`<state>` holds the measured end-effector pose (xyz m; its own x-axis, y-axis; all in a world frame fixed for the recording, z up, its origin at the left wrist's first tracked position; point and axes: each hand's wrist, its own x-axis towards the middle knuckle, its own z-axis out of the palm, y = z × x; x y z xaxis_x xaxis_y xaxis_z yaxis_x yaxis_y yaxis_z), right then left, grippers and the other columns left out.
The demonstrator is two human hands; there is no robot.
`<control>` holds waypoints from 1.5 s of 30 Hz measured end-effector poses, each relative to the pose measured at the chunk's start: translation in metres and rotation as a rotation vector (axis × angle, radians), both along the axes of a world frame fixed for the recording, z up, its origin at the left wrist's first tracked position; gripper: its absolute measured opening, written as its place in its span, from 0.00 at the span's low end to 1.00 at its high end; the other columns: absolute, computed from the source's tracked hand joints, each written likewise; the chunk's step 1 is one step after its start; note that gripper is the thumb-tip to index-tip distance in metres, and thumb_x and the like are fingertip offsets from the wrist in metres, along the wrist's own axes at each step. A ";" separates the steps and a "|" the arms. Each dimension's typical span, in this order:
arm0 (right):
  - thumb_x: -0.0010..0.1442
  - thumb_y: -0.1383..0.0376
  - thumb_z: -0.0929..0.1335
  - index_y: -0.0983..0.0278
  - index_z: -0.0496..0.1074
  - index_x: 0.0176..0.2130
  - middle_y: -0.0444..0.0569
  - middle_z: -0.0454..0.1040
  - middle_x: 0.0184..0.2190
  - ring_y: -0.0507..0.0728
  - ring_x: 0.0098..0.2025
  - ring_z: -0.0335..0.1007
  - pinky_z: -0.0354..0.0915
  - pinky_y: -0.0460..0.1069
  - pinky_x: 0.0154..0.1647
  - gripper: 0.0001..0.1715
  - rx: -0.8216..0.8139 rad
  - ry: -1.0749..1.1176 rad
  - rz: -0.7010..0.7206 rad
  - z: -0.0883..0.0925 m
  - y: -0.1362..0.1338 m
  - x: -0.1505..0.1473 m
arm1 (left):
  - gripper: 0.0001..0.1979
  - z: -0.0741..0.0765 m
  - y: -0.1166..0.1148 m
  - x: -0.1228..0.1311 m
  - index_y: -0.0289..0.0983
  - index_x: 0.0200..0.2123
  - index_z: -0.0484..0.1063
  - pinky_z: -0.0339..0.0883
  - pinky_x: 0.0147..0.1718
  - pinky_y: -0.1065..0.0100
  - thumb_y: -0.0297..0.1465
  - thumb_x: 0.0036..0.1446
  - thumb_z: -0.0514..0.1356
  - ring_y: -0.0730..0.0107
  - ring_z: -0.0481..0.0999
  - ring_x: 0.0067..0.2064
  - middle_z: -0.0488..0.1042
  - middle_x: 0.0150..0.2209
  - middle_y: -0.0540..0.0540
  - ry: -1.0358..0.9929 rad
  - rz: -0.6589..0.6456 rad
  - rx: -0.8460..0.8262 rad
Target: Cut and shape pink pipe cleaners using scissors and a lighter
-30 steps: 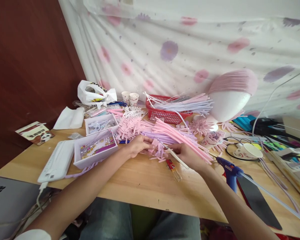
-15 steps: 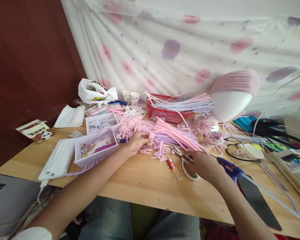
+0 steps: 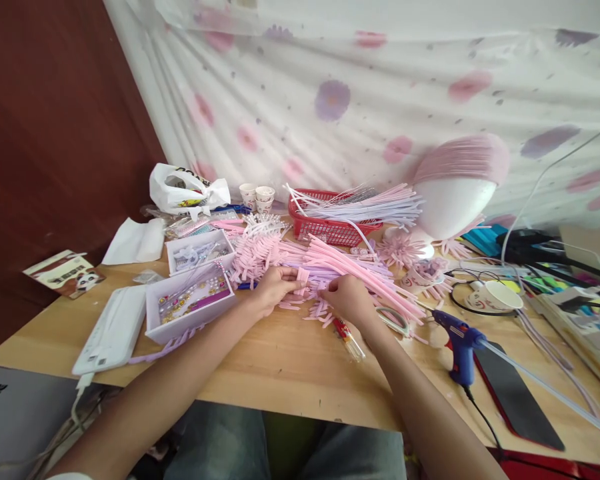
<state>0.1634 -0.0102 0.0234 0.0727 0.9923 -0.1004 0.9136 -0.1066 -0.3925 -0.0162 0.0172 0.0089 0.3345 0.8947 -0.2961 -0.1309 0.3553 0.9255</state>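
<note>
My left hand [image 3: 276, 291] pinches a few short pink fuzzy pieces [image 3: 303, 275] over the middle of the table. Close by on the right, my right hand [image 3: 347, 295] has its fingers pressed together at the edge of the short purple pieces [image 3: 321, 311]; anything between its fingertips is too small to tell. Long pink fuzzy stems [image 3: 355, 270] lie just behind it. Scissors [image 3: 393, 320] rest partly under the stems, right of my right wrist. A red-capped lighter [image 3: 349, 339] lies beside that wrist. Short pink pieces [image 3: 255, 257] are heaped behind my left hand.
White boxes [image 3: 155, 313] of beads and a white power bank [image 3: 111, 327] sit left. Behind stand a red basket [image 3: 330, 232] of stems and a white head form [image 3: 453, 200]. A blue glue gun [image 3: 461, 347], a dark phone [image 3: 517, 400] and a paper cup [image 3: 495, 297] are right.
My right hand has let go of the scissors and moved left, toward my left hand. The scissors now lie on the table. My left hand keeps its hold on the pink pieces. The view has shifted slightly.
</note>
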 end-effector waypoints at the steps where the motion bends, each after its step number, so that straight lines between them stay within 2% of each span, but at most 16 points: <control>1: 0.56 0.54 0.69 0.64 0.72 0.17 0.50 0.71 0.16 0.56 0.23 0.68 0.57 0.49 0.26 0.22 0.014 0.074 0.007 0.001 0.000 0.005 | 0.13 0.000 0.000 0.000 0.32 0.29 0.76 0.76 0.32 0.68 0.27 0.40 0.75 0.68 0.80 0.31 0.81 0.33 0.45 0.000 0.004 -0.005; 3: 0.56 0.47 0.68 0.63 0.68 0.15 0.47 0.66 0.14 0.54 0.21 0.64 0.57 0.49 0.25 0.29 0.043 0.256 0.030 0.002 0.001 0.014 | 0.13 0.000 -0.001 0.001 0.32 0.29 0.76 0.76 0.32 0.68 0.27 0.40 0.75 0.67 0.81 0.31 0.81 0.32 0.45 -0.001 0.013 -0.015; 5: 0.52 0.42 0.69 0.63 0.66 0.15 0.46 0.66 0.15 0.53 0.21 0.63 0.59 0.49 0.25 0.31 0.043 0.474 0.038 0.004 0.003 0.015 | 0.13 0.001 -0.001 0.001 0.32 0.31 0.77 0.76 0.33 0.69 0.26 0.41 0.75 0.67 0.81 0.32 0.81 0.32 0.45 -0.007 0.015 -0.027; 8: 0.44 0.45 0.75 0.65 0.73 0.25 0.46 0.72 0.20 0.53 0.23 0.67 0.67 0.49 0.28 0.26 0.012 0.826 0.004 0.005 0.007 0.005 | 0.16 0.003 -0.002 0.001 0.32 0.33 0.77 0.76 0.33 0.69 0.27 0.40 0.75 0.66 0.81 0.31 0.81 0.31 0.44 -0.017 0.013 -0.040; 11: 0.39 0.50 0.79 0.64 0.75 0.35 0.44 0.73 0.21 0.54 0.24 0.71 0.72 0.51 0.31 0.28 0.088 1.018 -0.039 0.001 0.013 -0.008 | 0.17 0.003 -0.002 0.001 0.31 0.32 0.76 0.76 0.32 0.69 0.28 0.38 0.76 0.67 0.81 0.30 0.80 0.29 0.45 -0.034 0.011 -0.038; 16: 0.46 0.51 0.76 0.70 0.80 0.42 0.46 0.75 0.22 0.54 0.23 0.70 0.71 0.52 0.32 0.30 0.183 0.937 0.010 -0.017 0.022 -0.012 | 0.16 0.001 -0.002 0.001 0.32 0.32 0.77 0.76 0.32 0.68 0.28 0.38 0.76 0.69 0.79 0.28 0.79 0.28 0.47 -0.066 0.014 -0.040; 20: 0.52 0.55 0.73 0.69 0.81 0.47 0.48 0.78 0.26 0.55 0.26 0.70 0.69 0.52 0.33 0.27 0.276 0.858 0.057 -0.024 0.020 -0.011 | 0.17 -0.002 -0.001 0.001 0.32 0.32 0.78 0.76 0.32 0.67 0.29 0.36 0.76 0.68 0.79 0.30 0.80 0.31 0.46 -0.077 -0.005 -0.025; 25: 0.55 0.58 0.71 0.67 0.80 0.49 0.50 0.78 0.32 0.57 0.33 0.71 0.67 0.52 0.39 0.24 0.367 0.772 0.150 -0.022 0.014 -0.014 | 0.18 -0.002 -0.001 0.000 0.32 0.31 0.78 0.76 0.32 0.67 0.30 0.34 0.77 0.69 0.79 0.29 0.79 0.29 0.46 -0.085 -0.005 -0.022; 27: 0.55 0.59 0.71 0.67 0.79 0.51 0.48 0.77 0.31 0.55 0.32 0.70 0.66 0.51 0.37 0.25 0.363 0.780 0.171 -0.022 0.012 -0.015 | 0.19 -0.001 -0.001 -0.001 0.32 0.31 0.78 0.77 0.33 0.67 0.30 0.33 0.77 0.69 0.79 0.29 0.79 0.28 0.47 -0.089 0.006 -0.035; 30: 0.52 0.60 0.73 0.67 0.75 0.51 0.46 0.75 0.29 0.54 0.29 0.70 0.66 0.49 0.33 0.28 0.332 0.906 0.133 -0.023 0.011 -0.014 | 0.21 0.001 -0.001 -0.001 0.32 0.30 0.78 0.77 0.34 0.66 0.30 0.30 0.78 0.69 0.79 0.29 0.78 0.28 0.48 -0.089 0.008 -0.042; 32: 0.49 0.61 0.74 0.66 0.74 0.47 0.46 0.75 0.29 0.55 0.29 0.72 0.66 0.49 0.33 0.25 0.326 0.972 0.089 -0.023 0.011 -0.013 | 0.22 0.001 -0.001 -0.002 0.31 0.31 0.78 0.76 0.34 0.65 0.30 0.28 0.79 0.69 0.78 0.29 0.78 0.27 0.47 -0.084 0.001 -0.040; 35: 0.48 0.60 0.76 0.65 0.73 0.38 0.47 0.76 0.29 0.55 0.30 0.72 0.67 0.50 0.34 0.18 0.351 0.949 0.058 -0.023 0.011 -0.012 | 0.23 0.001 -0.001 -0.002 0.31 0.31 0.79 0.76 0.35 0.66 0.29 0.27 0.79 0.70 0.78 0.28 0.79 0.27 0.47 -0.089 -0.016 -0.034; 39: 0.49 0.58 0.75 0.64 0.72 0.35 0.47 0.75 0.29 0.54 0.30 0.71 0.67 0.49 0.34 0.17 0.384 0.920 0.075 -0.025 0.011 -0.014 | 0.24 0.000 -0.001 -0.002 0.31 0.32 0.79 0.75 0.35 0.66 0.28 0.26 0.78 0.70 0.78 0.27 0.79 0.27 0.47 -0.104 -0.038 -0.030; 42: 0.51 0.55 0.75 0.65 0.73 0.37 0.48 0.76 0.30 0.55 0.32 0.73 0.68 0.49 0.34 0.19 0.396 0.885 0.080 -0.020 0.011 -0.014 | 0.24 -0.001 -0.001 -0.002 0.32 0.30 0.78 0.75 0.34 0.67 0.27 0.24 0.78 0.69 0.78 0.27 0.79 0.26 0.48 -0.101 -0.033 -0.037; 45: 0.56 0.53 0.71 0.64 0.74 0.44 0.50 0.78 0.35 0.58 0.37 0.75 0.70 0.51 0.38 0.21 0.417 0.791 0.058 -0.005 0.002 -0.004 | 0.22 -0.002 0.000 -0.002 0.32 0.30 0.79 0.75 0.35 0.66 0.26 0.25 0.78 0.68 0.79 0.29 0.80 0.27 0.47 -0.109 -0.037 -0.040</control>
